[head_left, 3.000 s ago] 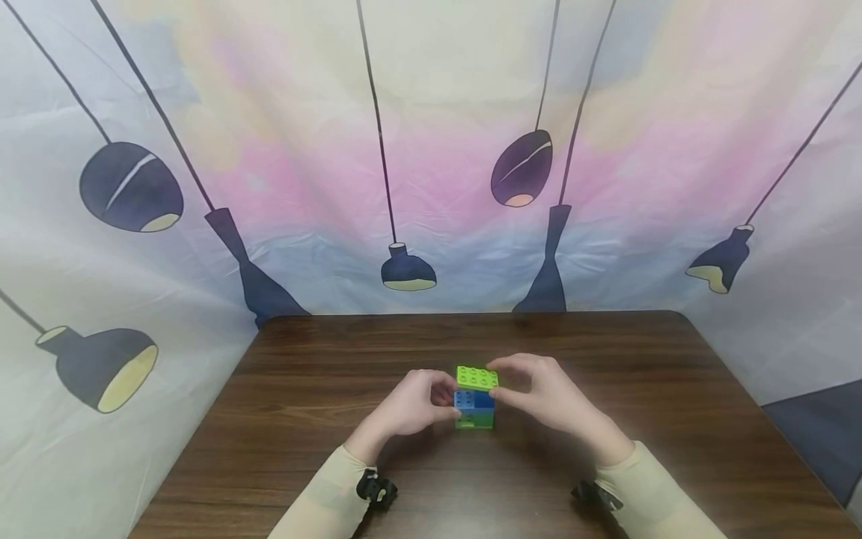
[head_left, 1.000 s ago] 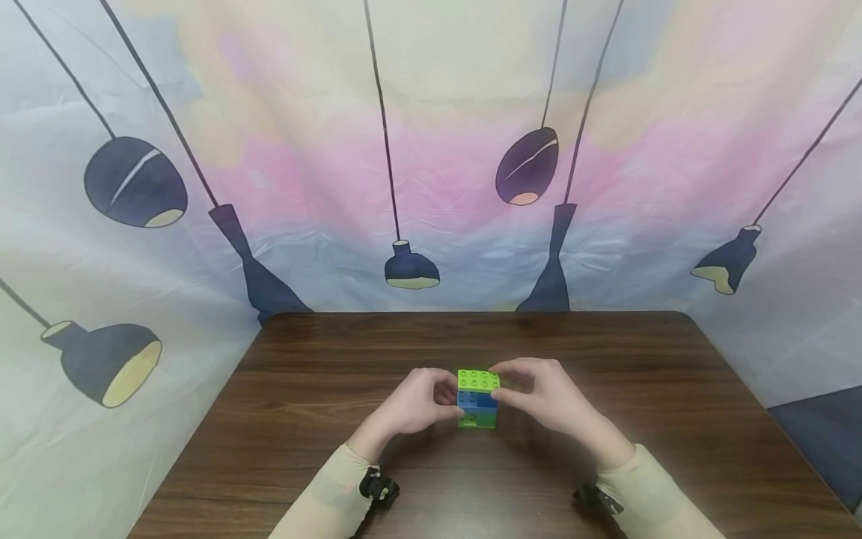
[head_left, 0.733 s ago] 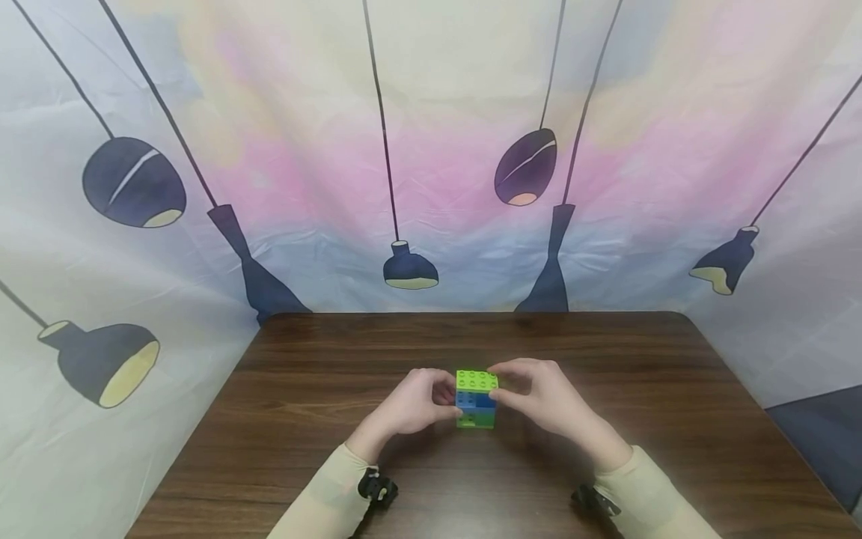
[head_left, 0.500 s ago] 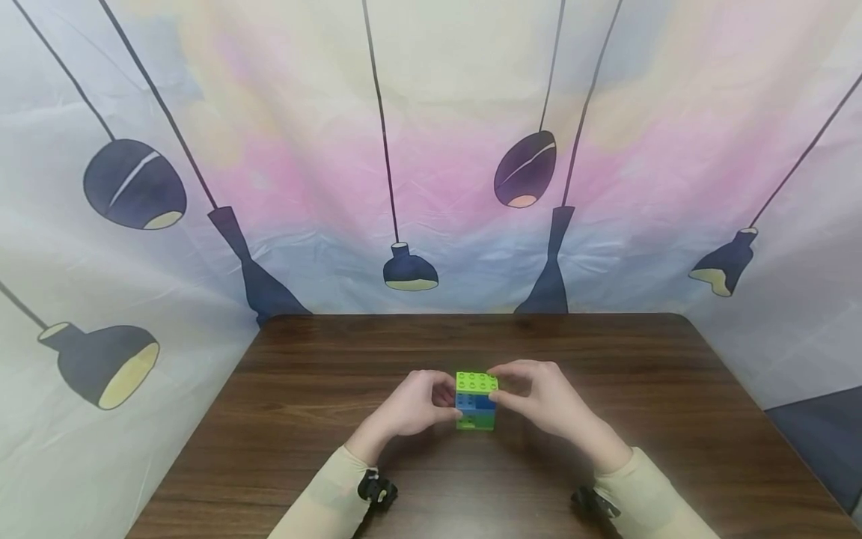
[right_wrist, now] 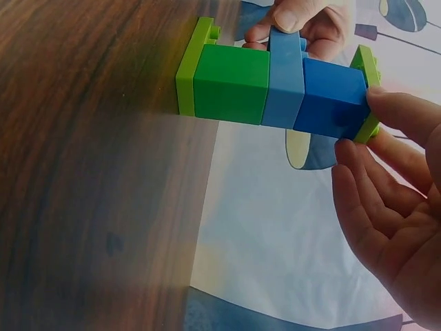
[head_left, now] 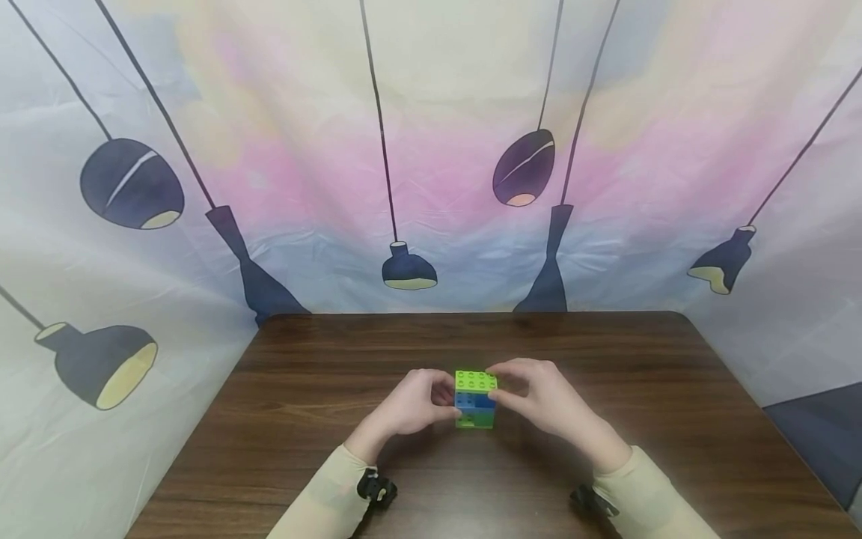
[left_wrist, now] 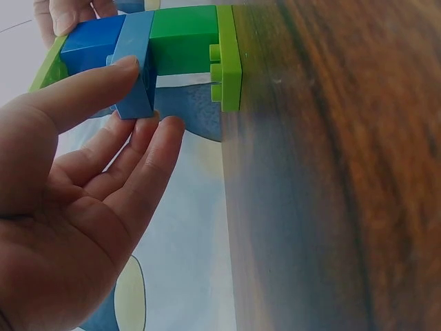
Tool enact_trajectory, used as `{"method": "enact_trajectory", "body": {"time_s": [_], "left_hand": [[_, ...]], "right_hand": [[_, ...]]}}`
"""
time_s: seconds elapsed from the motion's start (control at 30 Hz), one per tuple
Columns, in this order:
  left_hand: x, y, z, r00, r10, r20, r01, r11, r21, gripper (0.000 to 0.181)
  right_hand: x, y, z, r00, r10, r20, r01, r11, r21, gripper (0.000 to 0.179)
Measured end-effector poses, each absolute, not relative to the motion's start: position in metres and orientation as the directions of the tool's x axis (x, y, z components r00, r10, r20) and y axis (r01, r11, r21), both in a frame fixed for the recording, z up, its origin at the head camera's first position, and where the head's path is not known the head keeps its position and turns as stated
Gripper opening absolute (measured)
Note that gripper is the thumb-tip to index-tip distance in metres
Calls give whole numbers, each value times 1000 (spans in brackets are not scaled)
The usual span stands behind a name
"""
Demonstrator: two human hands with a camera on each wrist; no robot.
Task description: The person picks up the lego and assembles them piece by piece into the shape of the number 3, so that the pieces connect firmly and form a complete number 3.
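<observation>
A small stack of toy building bricks stands upright on the table. From the bottom up it has a lime base plate [left_wrist: 232,65], a green brick [right_wrist: 231,84], a light blue plate [right_wrist: 283,86], a dark blue brick [right_wrist: 333,96] and a lime studded top plate [head_left: 475,381]. Both bricks sit toward the right side, leaving gaps on the left. My left hand [head_left: 411,403] pinches the light blue plate between thumb and fingers. With thumb and fingertips, my right hand [head_left: 548,395] holds the right end of the top plate, which lies level on the dark blue brick.
The dark wooden table [head_left: 303,419] reaches back to a fabric backdrop [head_left: 458,172] printed with hanging lamps. Black wrist devices [head_left: 377,488] sit at both sleeve cuffs.
Three seconds ago the lime top plate sat slightly higher and tilted in my right hand. It has come down level onto the dark blue brick. Since then both hands stay almost still.
</observation>
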State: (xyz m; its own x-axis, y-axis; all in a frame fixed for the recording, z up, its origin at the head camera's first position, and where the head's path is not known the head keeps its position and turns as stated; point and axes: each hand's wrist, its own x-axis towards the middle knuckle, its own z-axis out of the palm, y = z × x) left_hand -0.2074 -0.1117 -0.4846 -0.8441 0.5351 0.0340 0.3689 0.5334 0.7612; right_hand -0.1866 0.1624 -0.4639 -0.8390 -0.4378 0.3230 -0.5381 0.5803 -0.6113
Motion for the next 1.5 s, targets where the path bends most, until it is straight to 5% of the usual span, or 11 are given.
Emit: {"method": "enact_trajectory", "body": {"time_s": [1.5], "left_hand": [[-207, -111, -485, -848, 529, 38, 374, 546, 750, 27]], "right_hand": [[-190, 163, -465, -844, -398, 359, -531, 531, -661, 23]]}}
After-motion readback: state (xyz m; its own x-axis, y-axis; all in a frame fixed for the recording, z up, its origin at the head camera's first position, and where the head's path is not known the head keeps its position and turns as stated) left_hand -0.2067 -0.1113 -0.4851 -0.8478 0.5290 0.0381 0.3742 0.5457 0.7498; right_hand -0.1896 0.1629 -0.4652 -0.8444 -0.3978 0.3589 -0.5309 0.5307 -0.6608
